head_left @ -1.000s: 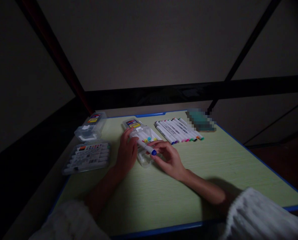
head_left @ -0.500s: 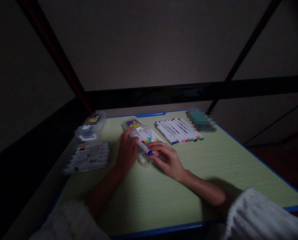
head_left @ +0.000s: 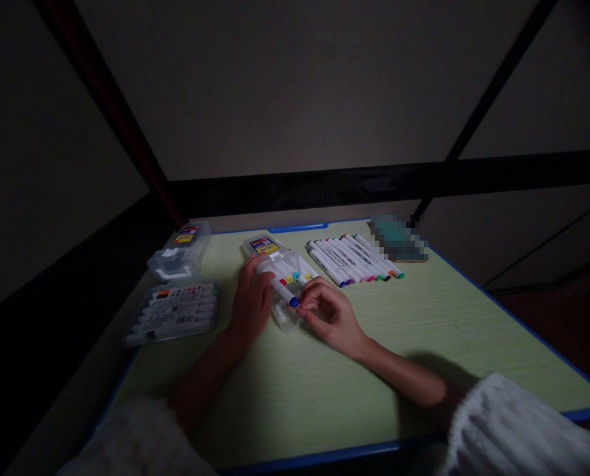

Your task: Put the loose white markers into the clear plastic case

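Note:
My left hand (head_left: 251, 301) is closed around the near left side of a clear plastic marker case (head_left: 253, 242) with a yellow and blue label. Red, yellow and aqua marker ends show at the case's open near end. A white marker with a blue end (head_left: 283, 291) sticks out of it toward me, beside my left thumb. My right hand (head_left: 333, 318) has its thumb and curled fingers pinched together at the blue end. The case's clear flap (head_left: 285, 318) hangs below the marker, partly hidden by the hands.
Several white markers (head_left: 347, 259) lie in a row on the pale green table (head_left: 374, 396), right of the case. A phone-like object (head_left: 398, 239), pixelated, is behind them. At the left are a clear case (head_left: 185, 248) and a flat pack of markers (head_left: 176, 314).
The blue-ended marker has slid slightly farther into the case. My right fingers have curled in from along its side to its blue end. My left hand stays in place.

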Tool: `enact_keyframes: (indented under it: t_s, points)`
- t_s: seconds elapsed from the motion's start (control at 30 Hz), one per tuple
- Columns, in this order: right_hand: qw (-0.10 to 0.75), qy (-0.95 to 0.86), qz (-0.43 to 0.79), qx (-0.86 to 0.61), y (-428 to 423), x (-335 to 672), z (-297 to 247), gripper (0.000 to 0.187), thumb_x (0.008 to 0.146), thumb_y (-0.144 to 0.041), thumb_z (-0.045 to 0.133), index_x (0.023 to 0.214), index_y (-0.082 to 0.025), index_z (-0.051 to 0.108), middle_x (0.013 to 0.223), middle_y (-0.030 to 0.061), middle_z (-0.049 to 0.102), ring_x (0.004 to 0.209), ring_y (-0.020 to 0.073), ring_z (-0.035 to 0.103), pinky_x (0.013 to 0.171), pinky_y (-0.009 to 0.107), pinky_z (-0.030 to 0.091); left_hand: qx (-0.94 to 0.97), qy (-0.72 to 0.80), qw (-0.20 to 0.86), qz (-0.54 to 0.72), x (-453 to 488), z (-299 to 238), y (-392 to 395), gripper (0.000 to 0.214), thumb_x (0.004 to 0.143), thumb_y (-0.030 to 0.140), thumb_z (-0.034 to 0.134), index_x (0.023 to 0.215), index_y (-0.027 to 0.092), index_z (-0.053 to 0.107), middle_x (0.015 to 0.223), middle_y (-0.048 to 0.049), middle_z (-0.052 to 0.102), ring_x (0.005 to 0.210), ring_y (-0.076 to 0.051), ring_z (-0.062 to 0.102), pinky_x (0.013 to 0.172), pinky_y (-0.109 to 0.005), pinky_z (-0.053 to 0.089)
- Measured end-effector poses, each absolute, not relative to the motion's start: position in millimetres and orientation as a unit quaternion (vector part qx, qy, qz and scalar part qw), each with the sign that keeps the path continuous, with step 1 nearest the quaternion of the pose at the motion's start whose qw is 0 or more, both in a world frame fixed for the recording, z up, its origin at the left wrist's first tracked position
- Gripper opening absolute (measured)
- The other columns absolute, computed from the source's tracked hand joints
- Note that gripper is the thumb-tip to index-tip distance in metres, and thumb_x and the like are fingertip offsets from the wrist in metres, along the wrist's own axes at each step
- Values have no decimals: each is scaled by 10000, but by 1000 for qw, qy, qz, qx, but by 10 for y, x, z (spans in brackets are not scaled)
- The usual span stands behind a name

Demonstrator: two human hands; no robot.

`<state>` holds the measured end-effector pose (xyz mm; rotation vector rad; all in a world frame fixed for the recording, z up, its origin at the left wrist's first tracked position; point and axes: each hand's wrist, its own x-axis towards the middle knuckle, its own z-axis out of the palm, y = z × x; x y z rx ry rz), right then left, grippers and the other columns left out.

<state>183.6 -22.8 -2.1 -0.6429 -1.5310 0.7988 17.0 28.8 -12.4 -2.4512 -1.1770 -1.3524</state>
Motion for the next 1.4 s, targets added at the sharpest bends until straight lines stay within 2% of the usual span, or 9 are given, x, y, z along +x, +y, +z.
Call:
enact_keyframes:
  t_s: [0.6,1.0,1.27,1.4]
  points:
    - [575,-642,412,-294,-189,1862,-70,209,800,-142,542,916,-250,678,944,49,535,843,126,585,740,289,539,-808,-380,64,-445,168,-138,297,161,876,137,356,944,177,496,1268,-98,409,1226,-235,370,1022,-459,358]
    - [537,-703,322,-337,-189,1873,-23,207,807,-122,510,880,-210,683,911,63,587,833,142,582,677,279,516,-813,-374,69,-442,141,-135,308,135,803,99,415,842,185,511,1280,-79,397,1228,-231,373,998,-453,394]
    - [513,-754,239,-334,-184,1915,-40,246,781,-44,451,858,-176,644,878,62,625,835,146,595,749,300,490,-814,-366,65,-446,143,-133,304,135,791,93,432,840,182,521,1276,-85,401,1212,-235,391,998,-456,388]
    - [461,-809,199,-305,-186,1942,-65,247,790,-40,410,875,-149,615,878,83,630,834,157,591,746,307,484,-812,-367,65,-448,148,-124,302,144,777,83,437,836,180,524,1266,-86,404,1216,-244,387,997,-462,384]
